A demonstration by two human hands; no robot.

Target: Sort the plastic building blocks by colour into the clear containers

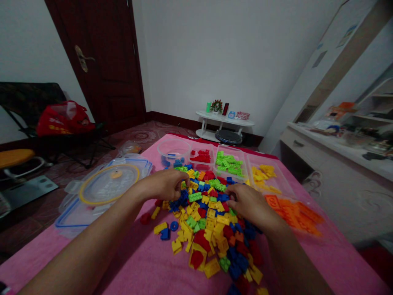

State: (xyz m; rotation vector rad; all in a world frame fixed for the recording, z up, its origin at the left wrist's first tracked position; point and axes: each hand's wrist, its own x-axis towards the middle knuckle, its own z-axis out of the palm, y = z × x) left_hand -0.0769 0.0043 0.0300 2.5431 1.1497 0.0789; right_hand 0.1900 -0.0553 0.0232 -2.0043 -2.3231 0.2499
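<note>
A heap of mixed plastic bricks (211,229) in red, yellow, blue, green and orange lies on the pink table (147,266). My left hand (167,184) rests at the heap's far left edge, fingers curled in a pinch on small bricks I cannot make out. At the heap's right side my right hand (250,203) lies with fingers bent down into the bricks; what it holds, if anything, is hidden. Behind the heap stand clear tubs: a round one with blue bricks (173,153), one with red (201,156), one with green (229,162), one with yellow (265,174).
Orange bricks (294,215) fill a clear tub at the right. Stacked clear lids (104,190) sit at the table's left edge. Beyond are a dark door (104,61), a chair with a red bag (63,119), a small white stand (225,119) and a counter (337,151).
</note>
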